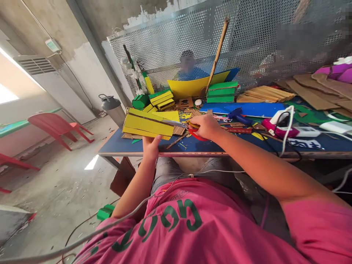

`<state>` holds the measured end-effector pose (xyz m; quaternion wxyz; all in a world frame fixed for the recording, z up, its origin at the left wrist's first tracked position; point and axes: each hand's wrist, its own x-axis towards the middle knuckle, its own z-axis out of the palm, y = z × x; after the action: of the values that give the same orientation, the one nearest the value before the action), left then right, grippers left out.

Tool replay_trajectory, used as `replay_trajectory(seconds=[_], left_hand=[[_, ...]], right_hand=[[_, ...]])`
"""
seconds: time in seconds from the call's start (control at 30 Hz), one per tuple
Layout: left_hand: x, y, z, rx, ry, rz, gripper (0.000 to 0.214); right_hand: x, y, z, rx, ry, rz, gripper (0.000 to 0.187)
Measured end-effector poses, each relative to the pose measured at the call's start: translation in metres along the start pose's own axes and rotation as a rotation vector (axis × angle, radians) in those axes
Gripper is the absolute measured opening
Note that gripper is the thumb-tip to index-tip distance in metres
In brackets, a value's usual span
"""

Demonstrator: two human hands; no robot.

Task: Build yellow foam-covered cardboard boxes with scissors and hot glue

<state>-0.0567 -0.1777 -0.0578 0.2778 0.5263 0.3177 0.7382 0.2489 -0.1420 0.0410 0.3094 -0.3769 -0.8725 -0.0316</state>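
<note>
– Looking down from the head view, what has the left hand [151, 144] got?
– It grips the yellow cardboard piece [147, 124] from below, thumb and fingers closed on its near edge. The piece is held over the left end of the dark blue table [154, 147], tilted a little, with brown corrugated edges showing along its side.
– And the right hand [206, 126]?
– Its fingers are curled through the red and yellow handles of the scissors [180, 124]. The blades point left and reach the right end of the yellow piece. Whether they bite into the card or only lie against it, I cannot tell.
– So the hands are close together?
– Near, but not touching: the scissors span the gap between them.
– What lies around them?
– Just beyond the right hand, a blue sheet [247, 109] lies flat, with a blue-handled tool [238, 115] on its near edge. Further right sits a pink and white device [277, 126] with a white cable. At the back stands a stack of green blocks [222, 91], a curved yellow sheet [192, 87] and a wooden stick [218, 51] leaning on the perforated metal panel [255, 33].
– Anyone else?
– Another person [188, 65] shows dimly behind that panel. Brown cardboard sheets [310, 93] lie at the far right, and a red chair [57, 126] stands on the concrete floor to the left, well apart from the table.
</note>
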Motion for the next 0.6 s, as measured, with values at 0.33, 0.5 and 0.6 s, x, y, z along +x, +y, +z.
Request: replay_trajectory(seconds=[0.33,0.5,0.6], left_hand=[[-0.013,0.021,0.025,-0.042,-0.053,-0.095,0.091],[-0.016,0.030,0.038,-0.032,-0.115,-0.101,0.093],[-0.016,0.032,0.039,-0.028,-0.096,-0.105,0.093]], right_hand=[[-0.074,-0.008,0.001,0.250,0.030,0.225,0.043],[-0.084,-0.017,0.002,0.247,0.055,0.236,0.035],[-0.080,-0.019,0.003,0.192,0.060,0.229,0.029]])
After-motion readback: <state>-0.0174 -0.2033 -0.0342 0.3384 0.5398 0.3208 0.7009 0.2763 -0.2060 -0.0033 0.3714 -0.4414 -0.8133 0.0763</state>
